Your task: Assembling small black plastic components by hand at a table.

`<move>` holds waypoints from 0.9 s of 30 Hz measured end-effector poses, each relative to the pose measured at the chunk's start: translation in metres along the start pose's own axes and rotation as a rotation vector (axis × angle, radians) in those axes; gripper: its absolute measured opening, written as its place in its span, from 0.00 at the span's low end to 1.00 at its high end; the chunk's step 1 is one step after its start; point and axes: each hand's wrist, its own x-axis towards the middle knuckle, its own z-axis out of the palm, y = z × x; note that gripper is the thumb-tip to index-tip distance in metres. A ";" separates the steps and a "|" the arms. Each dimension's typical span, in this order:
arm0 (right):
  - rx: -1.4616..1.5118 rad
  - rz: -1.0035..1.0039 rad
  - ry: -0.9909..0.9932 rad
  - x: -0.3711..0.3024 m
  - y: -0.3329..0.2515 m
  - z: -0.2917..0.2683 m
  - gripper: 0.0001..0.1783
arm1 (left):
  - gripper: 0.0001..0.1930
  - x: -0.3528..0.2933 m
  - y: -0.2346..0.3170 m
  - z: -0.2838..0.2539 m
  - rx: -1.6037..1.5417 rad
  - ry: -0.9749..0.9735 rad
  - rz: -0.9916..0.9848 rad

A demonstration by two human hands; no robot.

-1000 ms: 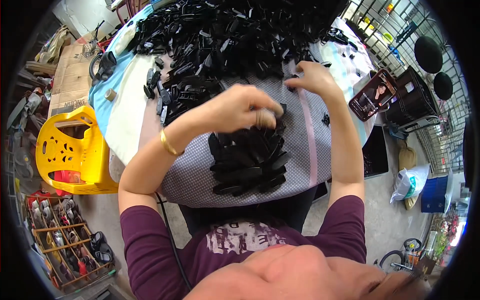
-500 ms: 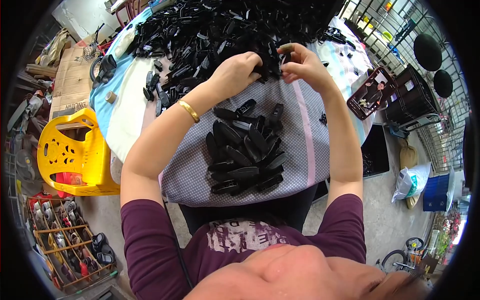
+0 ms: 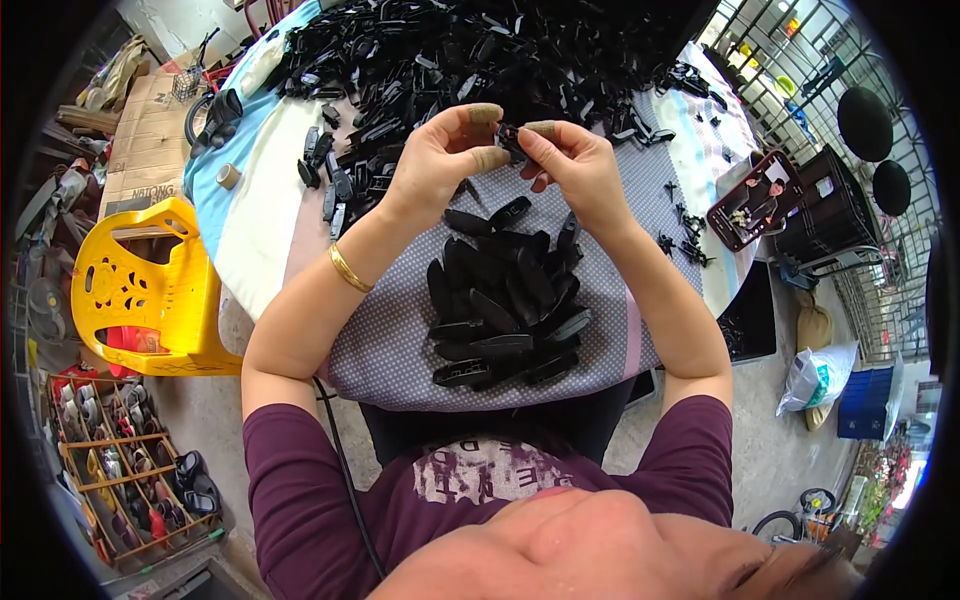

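Note:
My left hand (image 3: 447, 150) and my right hand (image 3: 575, 165) meet above the table, just in front of the large far heap of black plastic parts (image 3: 400, 80). Between their fingertips is a small black plastic piece (image 3: 509, 137), mostly hidden, which both pinch. Tan wraps cover the left thumb and forefinger and a right fingertip. Nearer to me, between my forearms, lies a smaller pile of elongated black plastic parts (image 3: 500, 290), smooth and rounded, stacked on the dotted grey cloth (image 3: 385, 345).
On the right lie small black bits (image 3: 688, 235) beside a propped phone (image 3: 755, 200) with a lit screen. A tape roll (image 3: 228, 176) sits at the left of the table. Beyond its edges stand a yellow plastic chair (image 3: 190, 310), a shoe rack (image 3: 125, 440) and a black bin (image 3: 825, 210).
My hands, apart at the far heap's edge before, have come together with the fingertips pinching one small piece. The right hand has moved left. The camera view has shifted slightly.

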 end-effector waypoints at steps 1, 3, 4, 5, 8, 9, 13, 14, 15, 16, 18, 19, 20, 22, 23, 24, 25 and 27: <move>0.024 0.026 0.004 0.000 -0.001 0.002 0.12 | 0.22 0.000 -0.002 -0.002 -0.045 0.020 0.018; 0.013 0.015 0.010 0.000 0.002 0.001 0.11 | 0.21 0.000 -0.002 -0.003 -0.035 0.040 0.018; 0.004 0.003 0.017 0.000 0.004 0.000 0.11 | 0.21 -0.001 -0.002 -0.004 -0.023 0.058 0.018; 0.003 0.004 0.016 0.001 0.004 -0.002 0.11 | 0.21 -0.001 -0.001 -0.004 -0.024 0.059 0.018; -0.037 0.001 -0.024 0.002 0.004 -0.004 0.11 | 0.20 -0.001 0.001 -0.005 0.037 0.035 0.033; -0.073 0.002 -0.026 0.001 0.001 -0.003 0.10 | 0.21 -0.001 0.001 -0.006 0.052 0.027 0.039; -0.267 -0.258 0.054 -0.002 0.005 0.004 0.08 | 0.21 -0.001 0.000 -0.001 -0.032 0.015 0.059; -0.267 -0.258 0.056 -0.003 0.007 0.006 0.08 | 0.21 -0.001 -0.002 0.000 -0.032 0.013 0.059; -0.315 -0.260 0.067 -0.005 0.009 0.009 0.09 | 0.21 -0.002 -0.004 0.001 -0.039 0.032 0.057; -0.362 -0.262 0.078 -0.006 0.010 0.010 0.09 | 0.21 -0.002 -0.005 0.001 -0.045 0.051 0.056; -0.347 -0.227 0.065 -0.005 0.008 0.009 0.13 | 0.20 0.000 -0.004 -0.001 -0.104 0.037 0.067; -0.289 -0.161 -0.039 -0.003 0.008 0.006 0.15 | 0.19 0.000 -0.003 -0.002 -0.163 0.024 0.078; -0.230 -0.096 -0.142 -0.002 0.007 0.005 0.16 | 0.19 0.000 -0.002 -0.003 -0.162 0.024 0.078; -0.130 0.018 -0.191 -0.004 0.000 0.006 0.17 | 0.18 -0.002 0.003 -0.004 -0.160 -0.021 0.102; -0.238 -0.005 -0.211 -0.005 0.001 0.003 0.16 | 0.18 -0.001 0.005 -0.003 -0.161 -0.023 0.102; -0.346 -0.028 -0.230 -0.005 0.002 0.002 0.14 | 0.18 -0.001 0.006 0.000 -0.172 -0.039 0.081; -0.414 -0.088 -0.190 -0.006 0.005 0.002 0.12 | 0.17 0.000 0.006 0.001 -0.183 -0.056 0.061; -0.509 -0.193 -0.164 -0.007 -0.002 0.004 0.12 | 0.17 -0.001 0.006 -0.004 -0.171 -0.112 0.016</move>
